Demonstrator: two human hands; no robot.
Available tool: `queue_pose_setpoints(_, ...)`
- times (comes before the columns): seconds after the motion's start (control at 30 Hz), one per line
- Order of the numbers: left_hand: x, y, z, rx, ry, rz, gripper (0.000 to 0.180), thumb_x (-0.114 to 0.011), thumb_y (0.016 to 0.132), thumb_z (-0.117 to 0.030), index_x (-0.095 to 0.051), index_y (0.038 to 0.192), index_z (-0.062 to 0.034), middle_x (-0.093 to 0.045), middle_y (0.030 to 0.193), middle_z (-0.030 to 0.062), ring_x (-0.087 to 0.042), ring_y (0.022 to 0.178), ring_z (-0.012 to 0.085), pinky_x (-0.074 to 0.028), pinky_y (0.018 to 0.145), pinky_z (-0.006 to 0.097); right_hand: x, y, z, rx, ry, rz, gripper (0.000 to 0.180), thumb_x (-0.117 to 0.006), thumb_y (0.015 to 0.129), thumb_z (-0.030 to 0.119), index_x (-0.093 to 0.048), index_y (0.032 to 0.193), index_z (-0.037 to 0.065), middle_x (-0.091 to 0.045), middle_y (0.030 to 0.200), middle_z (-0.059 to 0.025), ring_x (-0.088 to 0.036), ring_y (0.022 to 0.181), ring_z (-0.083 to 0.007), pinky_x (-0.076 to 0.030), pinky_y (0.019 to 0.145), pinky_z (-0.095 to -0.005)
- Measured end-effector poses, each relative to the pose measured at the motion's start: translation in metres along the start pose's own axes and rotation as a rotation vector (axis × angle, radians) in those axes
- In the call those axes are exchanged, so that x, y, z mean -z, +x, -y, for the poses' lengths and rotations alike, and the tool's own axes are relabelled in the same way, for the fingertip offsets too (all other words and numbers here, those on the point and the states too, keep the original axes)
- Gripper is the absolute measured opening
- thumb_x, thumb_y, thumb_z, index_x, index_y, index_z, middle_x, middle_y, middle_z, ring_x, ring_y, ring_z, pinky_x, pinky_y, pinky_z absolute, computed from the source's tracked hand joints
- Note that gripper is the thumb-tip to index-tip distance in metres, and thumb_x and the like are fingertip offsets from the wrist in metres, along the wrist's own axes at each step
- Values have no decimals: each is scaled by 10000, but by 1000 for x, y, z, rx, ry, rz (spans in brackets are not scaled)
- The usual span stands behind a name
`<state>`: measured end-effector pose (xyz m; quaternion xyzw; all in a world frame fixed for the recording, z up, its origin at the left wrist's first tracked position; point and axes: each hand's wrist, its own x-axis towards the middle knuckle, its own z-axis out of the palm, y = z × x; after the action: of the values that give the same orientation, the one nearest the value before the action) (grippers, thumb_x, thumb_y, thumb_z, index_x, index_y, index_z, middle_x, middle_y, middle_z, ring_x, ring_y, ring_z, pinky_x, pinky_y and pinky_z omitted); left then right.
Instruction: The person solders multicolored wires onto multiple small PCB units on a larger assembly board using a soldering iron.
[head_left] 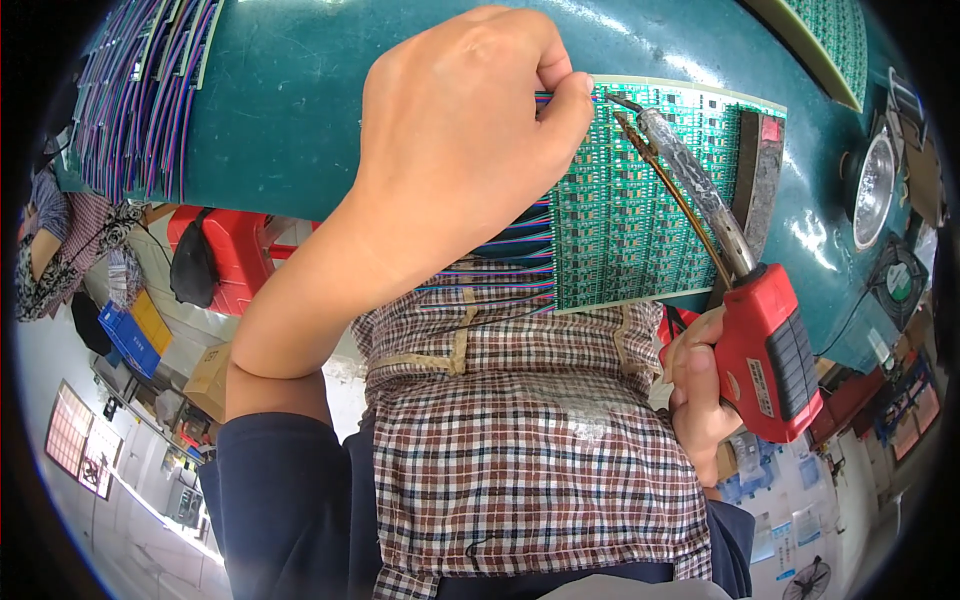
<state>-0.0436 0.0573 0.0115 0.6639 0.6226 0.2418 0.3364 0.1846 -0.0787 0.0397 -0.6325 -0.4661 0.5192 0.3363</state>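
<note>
A green circuit board panel [630, 225], crowded with small chips, lies at the table's near edge. Coloured wires [515, 250] stick out along its left side and hang over my checked apron. My left hand [465, 130] is pinched at the panel's far left corner, with thin wires between thumb and forefinger. Wrapped round the handle of a red soldering gun [768, 350], my right hand [697, 390] is closed. The gun's dark tip and thin feed tube point at the board right beside my left fingertips. Part of the wires is hidden under my left hand.
A dark metal bar [757, 185] rests on the panel's right side. Wired boards [150, 95] are piled at the table's far left, another panel [825, 40] at the far right. A round metal lamp shade [874, 190] and a small fan [897, 283] stand right. A red stool [225, 260] is left.
</note>
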Motion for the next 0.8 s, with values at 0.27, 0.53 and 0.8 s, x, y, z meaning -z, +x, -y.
queue_pose_setpoints(0.27,-1,-2,4,11,-16,2,167,-700,783,-112,-578,718,-18,-600,688,124,-627,613,282,-489,556,358,3,-2,-6,12,-65,-5,133,-575,877,43,-488,944,-32,-478,707,-66,-351,428,-72,-349,421,-236)
queue_pose_setpoints(0.53,-5,3,-1,65,79,46,173,-701,783,-115,-571,712,-25,-590,680,120,-626,607,278,-488,550,358,8,-3,-5,30,-144,-53,171,-610,878,96,-496,911,-27,-480,683,-61,-356,428,-71,-354,423,-240)
queue_pose_setpoints(0.8,-15,-5,10,-53,121,-27,199,-744,804,-201,-639,753,-40,-633,703,43,-617,611,152,-488,579,276,4,-3,-2,-19,-23,-22,156,-603,887,96,-500,893,-20,-461,664,-48,-353,430,-69,-355,430,-234)
